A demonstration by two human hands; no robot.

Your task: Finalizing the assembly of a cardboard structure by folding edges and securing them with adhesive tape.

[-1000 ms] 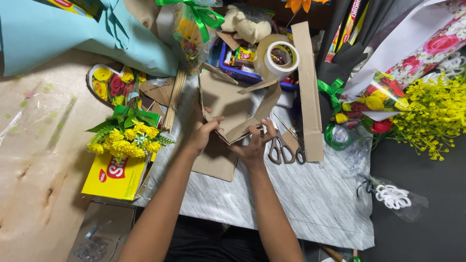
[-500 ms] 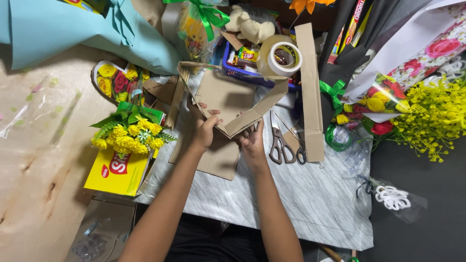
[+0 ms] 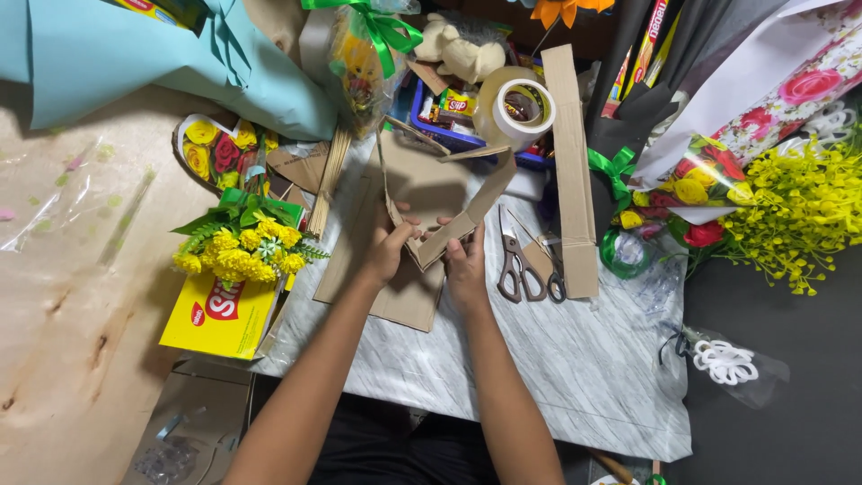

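Since the earlier frame the folded cardboard piece (image 3: 429, 193) is lifted w/ its walls more upright. Left to right: bare plywood floor, yellow flower bunch (image 3: 241, 247) on a yellow box (image 3: 220, 314), then the marble-look tabletop (image 3: 575, 368). Left hand (image 3: 388, 251) & right hand (image 3: 467, 265) pinch the cardboard's lower edge, center of table. Scissors (image 3: 514, 269) just right; yellow blossoms (image 3: 795, 211) far right.

yellow flat box with red label (image 3: 220, 313) at bench's left edge, under yellow flowers | small yellow-red packet (image 3: 457, 101) in blue tray, top centre | red-yellow long packs (image 3: 648, 45) upright, top right
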